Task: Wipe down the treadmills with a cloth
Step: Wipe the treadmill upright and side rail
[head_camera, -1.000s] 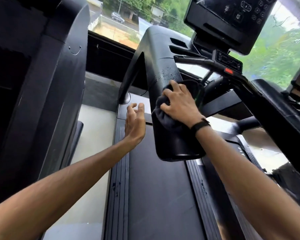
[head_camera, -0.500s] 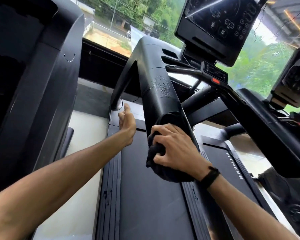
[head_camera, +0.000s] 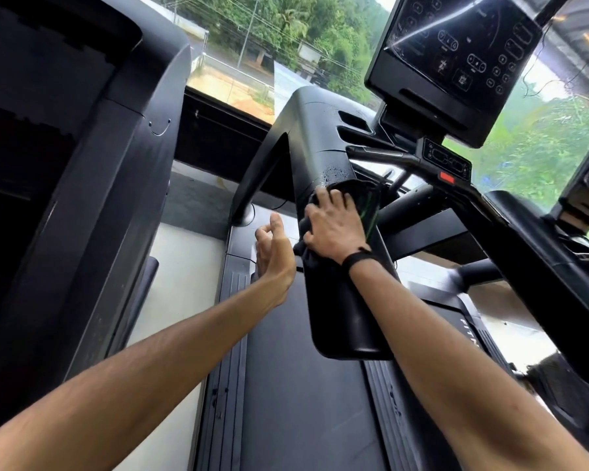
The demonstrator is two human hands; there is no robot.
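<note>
A person stands on a black treadmill [head_camera: 296, 385] beside a wide window, both bare forearms stretched out over the running belt [head_camera: 300, 413]. The right hand [head_camera: 334, 229], a dark band [head_camera: 357, 258] on its wrist, presses a dark cloth [head_camera: 305, 248] against the treadmill's left handrail arm [head_camera: 340, 300]; the fingers curl over the bunched fabric and pin it to the top of the arm about midway along its length, where the arm slopes down from the console. Part of the cloth hangs off the arm's left side, below the hand. Water droplets [head_camera: 332, 173] bead on the black plastic just above the fingertips. The left hand [head_camera: 274, 246] hovers just left of the arm, above the belt's front left corner, its fingers loosely bent and holding nothing; whether it touches the cloth cannot be told. Overhead, the dark console screen [head_camera: 453, 52] shows faint button outlines, and beneath it sits a small control panel [head_camera: 446, 161] with a red stop button [head_camera: 447, 177]. The right handrail arm [head_camera: 541, 266] runs down the right side. A second dark machine [head_camera: 82, 198] fills the left edge. Through the glass are trees [head_camera: 320, 32], a road and a fence.
</note>
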